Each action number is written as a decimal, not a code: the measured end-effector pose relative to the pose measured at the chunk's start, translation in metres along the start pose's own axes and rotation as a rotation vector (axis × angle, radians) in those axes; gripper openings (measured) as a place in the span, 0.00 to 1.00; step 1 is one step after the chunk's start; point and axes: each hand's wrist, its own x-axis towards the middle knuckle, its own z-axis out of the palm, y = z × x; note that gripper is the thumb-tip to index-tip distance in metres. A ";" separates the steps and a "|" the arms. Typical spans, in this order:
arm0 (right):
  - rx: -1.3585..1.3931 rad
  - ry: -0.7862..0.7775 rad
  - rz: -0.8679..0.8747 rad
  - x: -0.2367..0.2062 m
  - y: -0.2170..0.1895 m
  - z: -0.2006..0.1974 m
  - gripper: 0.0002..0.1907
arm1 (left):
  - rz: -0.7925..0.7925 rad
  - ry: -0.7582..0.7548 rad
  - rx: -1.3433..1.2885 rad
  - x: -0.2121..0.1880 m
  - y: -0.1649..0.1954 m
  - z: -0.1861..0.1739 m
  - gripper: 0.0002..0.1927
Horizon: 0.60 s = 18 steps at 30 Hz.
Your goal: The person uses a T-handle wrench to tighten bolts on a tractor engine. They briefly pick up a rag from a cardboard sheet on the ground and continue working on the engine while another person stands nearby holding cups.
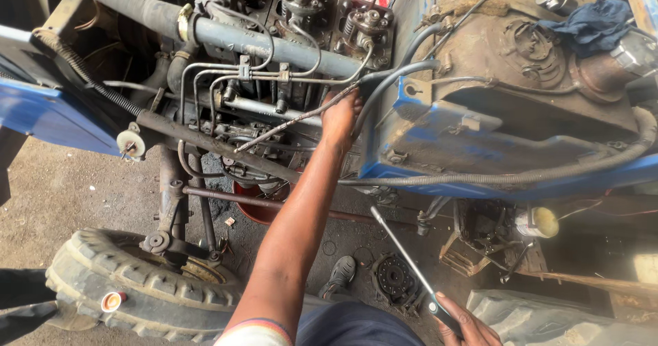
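Observation:
I look down on a stripped tractor engine (288,37) with thin metal fuel pipes (226,72) and black hoses (394,78). My left hand (340,116) reaches up into it, next to the blue housing (439,140). Its fingertips rest where a braided metal line (291,121) meets the hoses. They are partly hidden, so a grip is unclear. My right hand (469,327) is low at the bottom right, closed round the handle of a long screwdriver (404,257). The shaft points up and left toward the engine's underside.
A worn front tyre (137,291) lies at the lower left under the steering rods (205,195). A red basin (257,210) sits under the engine. A dark blue rag (589,24) lies on the rusty casing. On the dirt floor are a round clutch disc (394,277) and my shoe (340,274).

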 end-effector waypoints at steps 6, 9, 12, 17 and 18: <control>-0.046 0.060 0.107 -0.015 0.030 0.021 0.19 | -0.007 0.024 -0.127 0.019 -0.017 0.007 0.11; -0.029 0.057 0.123 -0.008 0.024 0.021 0.18 | -0.062 -0.014 -0.212 0.027 -0.020 0.007 0.14; -0.003 -0.007 0.098 0.001 0.014 0.015 0.16 | -0.106 -0.088 -0.384 0.030 -0.020 0.005 0.14; 0.013 -0.051 0.105 0.015 0.001 0.016 0.19 | -0.251 -0.113 -0.379 0.024 -0.018 -0.004 0.19; 0.013 -0.072 0.116 0.016 -0.001 0.017 0.19 | -0.243 -0.129 -0.419 0.023 -0.017 -0.007 0.18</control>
